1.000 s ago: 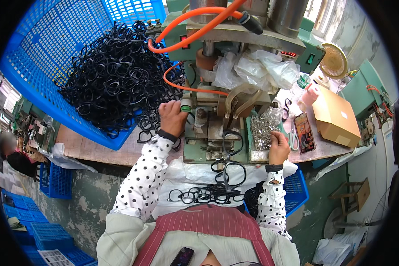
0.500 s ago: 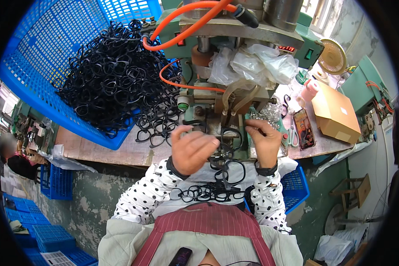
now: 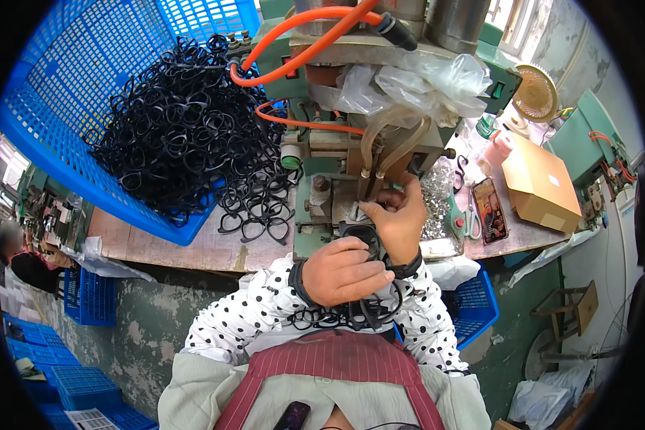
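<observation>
My left hand (image 3: pixel 344 274) is closed, its curled fingers over a black eyeglass frame (image 3: pixel 362 233) that shows between my hands at the front of the press. My right hand (image 3: pixel 400 218) reaches into the press's metal fixture (image 3: pixel 345 197). Its thumb and forefinger are drawn together there, and what they pinch is too small to make out. Two clear tubes (image 3: pixel 403 154) come down to the fixture just beyond my fingertips. Below my hands, more black eyeglass frames (image 3: pixel 312 317) lie across my lap, partly covered by my left hand.
A blue crate (image 3: pixel 43 154) tilts at the left with a heap of black eyeglass frames (image 3: pixel 186 129) spilling onto the table. Right of the press are small shiny metal parts (image 3: pixel 435 208), scissors (image 3: pixel 471 223), a phone (image 3: pixel 489 208) and a cardboard box (image 3: pixel 541 183). An orange hose (image 3: pixel 301 61) loops above.
My right hand has moved left and forward into the fixture. My left hand has moved down and right and curled over the eyeglass frame, which has shifted. The upper part of the press has shifted.
</observation>
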A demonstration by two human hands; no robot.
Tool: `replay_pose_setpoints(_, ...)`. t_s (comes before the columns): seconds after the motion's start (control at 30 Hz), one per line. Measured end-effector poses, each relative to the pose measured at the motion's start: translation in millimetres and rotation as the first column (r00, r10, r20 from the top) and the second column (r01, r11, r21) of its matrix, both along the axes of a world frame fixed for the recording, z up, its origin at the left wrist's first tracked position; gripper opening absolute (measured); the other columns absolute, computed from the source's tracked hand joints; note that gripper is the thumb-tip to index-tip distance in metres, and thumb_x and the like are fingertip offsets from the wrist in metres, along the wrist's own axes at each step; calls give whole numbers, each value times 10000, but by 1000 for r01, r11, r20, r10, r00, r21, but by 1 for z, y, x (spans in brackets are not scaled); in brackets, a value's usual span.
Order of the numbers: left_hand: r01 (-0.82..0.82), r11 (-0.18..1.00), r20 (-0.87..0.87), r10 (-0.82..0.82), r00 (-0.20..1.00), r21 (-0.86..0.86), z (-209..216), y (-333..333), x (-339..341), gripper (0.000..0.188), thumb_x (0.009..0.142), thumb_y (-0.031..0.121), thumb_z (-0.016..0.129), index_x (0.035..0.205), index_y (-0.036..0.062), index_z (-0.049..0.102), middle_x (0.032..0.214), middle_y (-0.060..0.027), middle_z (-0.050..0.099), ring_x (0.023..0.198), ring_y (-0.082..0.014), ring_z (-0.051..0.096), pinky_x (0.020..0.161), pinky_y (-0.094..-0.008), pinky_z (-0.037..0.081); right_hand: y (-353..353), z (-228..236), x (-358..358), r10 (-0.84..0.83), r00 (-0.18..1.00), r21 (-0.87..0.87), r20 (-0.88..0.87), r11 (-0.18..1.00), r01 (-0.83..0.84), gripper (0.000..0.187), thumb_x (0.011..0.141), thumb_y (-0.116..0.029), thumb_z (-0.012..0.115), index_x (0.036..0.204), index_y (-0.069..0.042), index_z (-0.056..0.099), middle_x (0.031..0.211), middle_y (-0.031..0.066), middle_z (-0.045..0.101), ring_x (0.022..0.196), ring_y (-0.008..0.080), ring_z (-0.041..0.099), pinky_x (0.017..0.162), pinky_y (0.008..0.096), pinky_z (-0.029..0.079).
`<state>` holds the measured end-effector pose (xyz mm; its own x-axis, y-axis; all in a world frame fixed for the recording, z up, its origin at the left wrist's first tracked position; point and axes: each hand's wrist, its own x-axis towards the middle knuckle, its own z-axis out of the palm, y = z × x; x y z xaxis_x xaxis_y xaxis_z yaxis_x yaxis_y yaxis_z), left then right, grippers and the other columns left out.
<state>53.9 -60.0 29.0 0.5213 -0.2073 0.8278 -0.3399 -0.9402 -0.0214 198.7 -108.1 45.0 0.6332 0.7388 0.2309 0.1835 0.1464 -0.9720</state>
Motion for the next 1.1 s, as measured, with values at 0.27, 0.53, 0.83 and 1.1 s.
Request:
replay_pose_setpoints(0.27, -315, 941, -304, 338, 891, 124, 53, 17, -21, 306, 821, 90, 621, 1116, 12, 640, 946, -105, 671, 789, -207, 627, 800, -366, 502, 6, -10, 2, 70, 992, 85, -107, 995, -61, 611, 702, 64, 741, 1231, 48, 435, 858, 114, 663, 750, 112, 619, 653, 225, 490)
replay_pose_setpoints(0.53, -237, 705, -43, 282, 959, -669, 71, 30, -22, 336, 866, 8, 561, 1200, 12, 594, 999, -87, 680, 809, -183, 636, 775, -328, 496, 7, -17, -4, 47, 976, 204, -211, 979, -3, 602, 722, 73, 722, 1248, 37, 430, 873, 124, 656, 751, 117, 613, 664, 224, 496)
replay_pose_setpoints(0.83, 83, 989, -177, -104, 979, -120, -12, 19, 8, 552, 720, 37, 612, 1269, 7, 562, 1221, -136, 607, 1063, -313, 605, 960, -467, 473, -13, -68, 95, -449, 510, 110, 734, 819, 564, 405, 726, -141, 782, 1101, -113, 630, 963, 78, 696, 874, 280, 604, 779, 399, 475)
replay_pose_setpoints(1.1, 111, 987, -213, -134, 968, -117, -12, 21, 10, 535, 715, 39, 619, 1246, 8, 561, 1221, -138, 605, 986, -327, 602, 918, -445, 493, -37, -109, 102, -186, 478, -116, 858, 837, 534, 196, 688, -218, 788, 856, -147, 716, 1145, 36, 634, 1120, 292, 506, 914, 456, 367)
